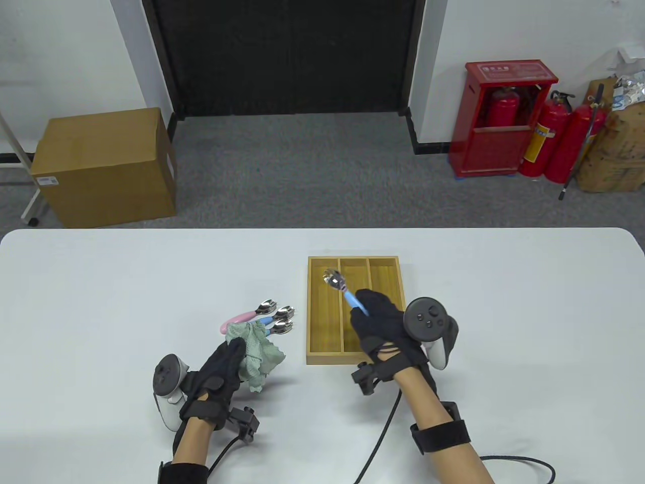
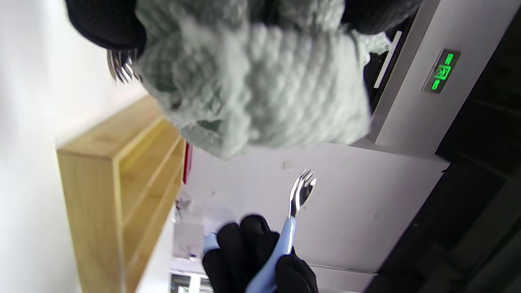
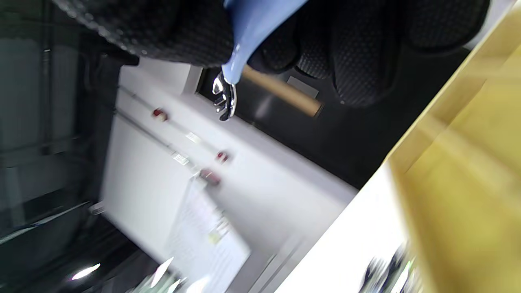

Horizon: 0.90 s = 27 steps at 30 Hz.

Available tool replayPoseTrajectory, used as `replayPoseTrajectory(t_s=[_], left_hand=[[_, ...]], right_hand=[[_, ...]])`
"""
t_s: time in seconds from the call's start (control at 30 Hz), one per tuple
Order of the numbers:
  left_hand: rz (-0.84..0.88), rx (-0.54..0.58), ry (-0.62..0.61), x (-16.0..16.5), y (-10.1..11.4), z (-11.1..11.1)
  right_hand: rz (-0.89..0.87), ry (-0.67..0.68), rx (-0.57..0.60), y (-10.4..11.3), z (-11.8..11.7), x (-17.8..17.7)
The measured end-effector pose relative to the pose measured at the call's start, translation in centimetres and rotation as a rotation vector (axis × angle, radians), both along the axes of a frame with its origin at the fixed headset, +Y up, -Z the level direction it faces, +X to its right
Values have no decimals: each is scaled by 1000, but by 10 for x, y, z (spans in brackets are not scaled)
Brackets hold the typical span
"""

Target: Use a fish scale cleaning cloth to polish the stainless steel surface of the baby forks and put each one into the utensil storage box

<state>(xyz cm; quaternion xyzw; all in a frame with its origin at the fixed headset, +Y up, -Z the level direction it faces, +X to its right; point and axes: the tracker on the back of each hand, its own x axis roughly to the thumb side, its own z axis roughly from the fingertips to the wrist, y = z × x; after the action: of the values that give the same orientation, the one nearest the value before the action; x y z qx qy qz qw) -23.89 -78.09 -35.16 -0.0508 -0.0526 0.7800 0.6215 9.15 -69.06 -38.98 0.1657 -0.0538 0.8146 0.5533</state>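
My right hand (image 1: 375,312) grips the blue handle of a baby fork (image 1: 341,290) and holds it above the wooden utensil storage box (image 1: 352,359), its steel head over the left compartment. The same baby fork (image 2: 299,195) shows in the left wrist view, and its head (image 3: 224,97) hangs below my fingers (image 3: 358,49) in the right wrist view. My left hand (image 1: 229,360) clutches the pale green cleaning cloth (image 1: 257,355), bunched up, left of the box. A small pile of forks (image 1: 267,317) with pink and blue handles lies just beyond the cloth.
The box (image 2: 101,191) has three long compartments, and they look empty apart from the fork held over them. Past the white table (image 1: 101,282) are a cardboard carton (image 1: 106,166) and red fire extinguishers (image 1: 549,136) on the floor.
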Motion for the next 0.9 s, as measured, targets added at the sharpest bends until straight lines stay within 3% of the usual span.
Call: replayPoseTrajectory(t_s=[0.13,0.37,0.5,0.67,0.9], left_hand=[[164,-8,-72,4,-5,-1],[290,11,-166,13,-5,-2],[335,8,-201,22,-6,-1],[319,31,-188,30,-1,0],[303,32,-204,34,1,3]], right_hand=[[10,154,-14,-10,19,-41],[78,266,-32,-24,33,-75],[42,263,-51,-27,33,-75],[-27,197,25,-18,32,-68],[-1,238,4,-19,32,-69]])
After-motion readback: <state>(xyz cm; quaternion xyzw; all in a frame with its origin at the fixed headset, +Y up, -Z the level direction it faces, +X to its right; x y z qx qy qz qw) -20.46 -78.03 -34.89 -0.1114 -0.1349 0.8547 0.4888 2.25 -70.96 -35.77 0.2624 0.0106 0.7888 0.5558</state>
